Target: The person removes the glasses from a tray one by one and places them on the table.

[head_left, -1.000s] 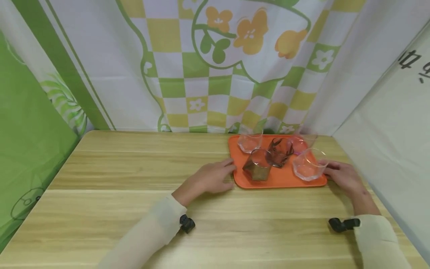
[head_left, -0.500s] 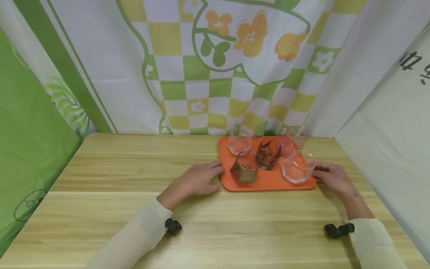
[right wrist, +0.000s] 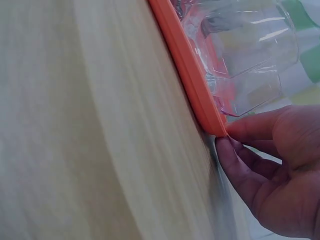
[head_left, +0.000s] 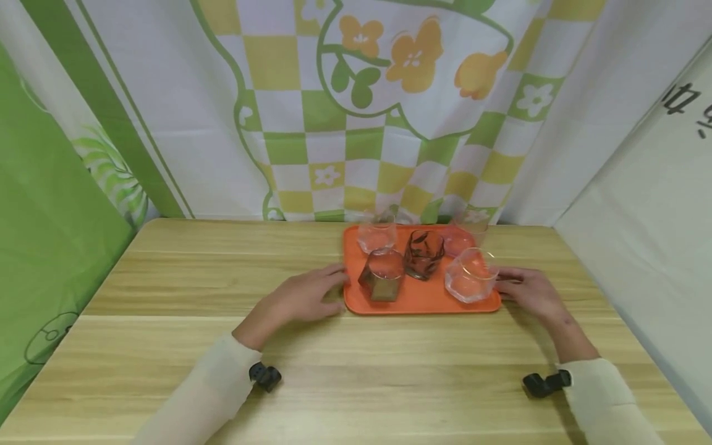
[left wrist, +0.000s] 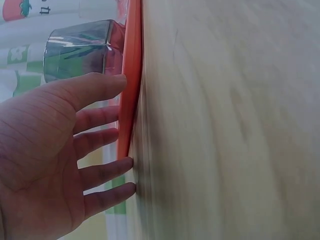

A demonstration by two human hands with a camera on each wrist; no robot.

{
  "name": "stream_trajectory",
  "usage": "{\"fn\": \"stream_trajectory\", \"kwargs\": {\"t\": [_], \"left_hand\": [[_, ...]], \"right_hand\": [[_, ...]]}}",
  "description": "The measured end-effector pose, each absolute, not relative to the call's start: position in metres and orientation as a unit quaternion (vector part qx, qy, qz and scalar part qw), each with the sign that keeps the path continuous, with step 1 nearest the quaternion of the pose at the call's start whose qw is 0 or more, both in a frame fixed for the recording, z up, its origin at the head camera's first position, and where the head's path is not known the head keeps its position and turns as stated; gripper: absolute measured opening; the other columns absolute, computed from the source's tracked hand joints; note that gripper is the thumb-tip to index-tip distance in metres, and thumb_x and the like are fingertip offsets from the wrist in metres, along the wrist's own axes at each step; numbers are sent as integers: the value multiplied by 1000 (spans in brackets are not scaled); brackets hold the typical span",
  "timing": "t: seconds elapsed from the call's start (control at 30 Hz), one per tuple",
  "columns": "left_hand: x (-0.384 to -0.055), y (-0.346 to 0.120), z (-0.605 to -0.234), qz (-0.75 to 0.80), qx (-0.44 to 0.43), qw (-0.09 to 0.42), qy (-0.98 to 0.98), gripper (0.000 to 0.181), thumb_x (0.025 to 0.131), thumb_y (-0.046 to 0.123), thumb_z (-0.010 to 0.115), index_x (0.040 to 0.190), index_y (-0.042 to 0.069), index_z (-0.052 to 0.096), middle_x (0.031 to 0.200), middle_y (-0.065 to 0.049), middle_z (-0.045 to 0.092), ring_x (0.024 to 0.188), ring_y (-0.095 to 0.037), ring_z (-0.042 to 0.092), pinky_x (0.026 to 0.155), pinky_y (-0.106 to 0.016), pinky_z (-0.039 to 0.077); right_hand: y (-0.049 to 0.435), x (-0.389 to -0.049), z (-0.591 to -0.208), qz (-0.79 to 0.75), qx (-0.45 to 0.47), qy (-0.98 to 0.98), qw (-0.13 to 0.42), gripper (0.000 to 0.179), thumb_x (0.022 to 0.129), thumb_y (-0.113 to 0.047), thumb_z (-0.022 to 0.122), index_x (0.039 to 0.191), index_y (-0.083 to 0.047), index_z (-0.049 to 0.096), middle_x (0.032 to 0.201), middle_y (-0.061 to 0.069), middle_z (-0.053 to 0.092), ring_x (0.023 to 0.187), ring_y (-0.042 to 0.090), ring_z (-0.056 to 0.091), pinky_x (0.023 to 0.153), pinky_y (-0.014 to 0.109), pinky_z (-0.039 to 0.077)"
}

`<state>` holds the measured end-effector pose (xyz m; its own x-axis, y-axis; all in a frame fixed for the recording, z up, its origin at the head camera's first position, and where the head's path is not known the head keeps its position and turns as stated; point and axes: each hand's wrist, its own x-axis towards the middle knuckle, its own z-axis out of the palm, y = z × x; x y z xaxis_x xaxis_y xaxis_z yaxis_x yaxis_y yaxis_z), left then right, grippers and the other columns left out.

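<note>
**Orange serving tray (head_left: 423, 303): apparent 2-handed positioning**

Left end touched by left hand (head_left: 303, 296), fingers loosely spread; right end pinched by right hand (head_left: 531, 294). Tray seen on wooden table (head_left: 194, 272), 5 glass tumblers (head_left: 424, 258) aboard. Level, even guidance probably called for next.
</note>
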<state>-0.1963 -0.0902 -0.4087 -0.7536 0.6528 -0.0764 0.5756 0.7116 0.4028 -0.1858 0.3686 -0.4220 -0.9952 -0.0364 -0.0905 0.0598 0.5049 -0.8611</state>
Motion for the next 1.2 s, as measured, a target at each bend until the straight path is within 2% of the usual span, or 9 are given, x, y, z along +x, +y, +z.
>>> {"fn": "stream_trajectory", "kwargs": {"t": [0.27, 0.7, 0.93, 1.2], "left_hand": [[-195, -114, -411, 204, 338, 99, 913, 55, 99, 28, 67, 148, 6, 54, 163, -13, 35, 147, -33, 36, 115, -50, 35], [-193, -140, -408, 221, 335, 102, 910, 52, 100, 28, 66, 145, 4, 55, 161, -18, 37, 146, -38, 36, 114, -54, 34], [-187, -153, -408, 239, 317, 122, 910, 56, 101, 30, 64, 148, 1, 52, 162, -19, 33, 146, -40, 35, 113, -57, 34], [-185, -157, -404, 257, 297, 138, 909, 54, 102, 31, 64, 147, 2, 53, 163, -19, 32, 146, -41, 34, 114, -58, 33]], "right_hand": [[349, -188, -422, -518, 1, 853, 66, 51, 100, -5, 66, 140, 21, 48, 133, 34, 58, 90, 0, 68, 81, 28, 59], [327, -191, -423, -506, -7, 859, 78, 50, 98, -9, 70, 137, 18, 54, 129, 29, 63, 90, 2, 67, 77, 29, 60], [315, -189, -421, -507, -11, 857, 90, 49, 98, -11, 71, 137, 15, 55, 129, 27, 64, 93, 6, 68, 78, 29, 59], [311, -192, -419, -495, -14, 862, 105, 49, 98, -11, 70, 139, 12, 55, 130, 27, 63, 95, 11, 68, 77, 29, 59]]}}
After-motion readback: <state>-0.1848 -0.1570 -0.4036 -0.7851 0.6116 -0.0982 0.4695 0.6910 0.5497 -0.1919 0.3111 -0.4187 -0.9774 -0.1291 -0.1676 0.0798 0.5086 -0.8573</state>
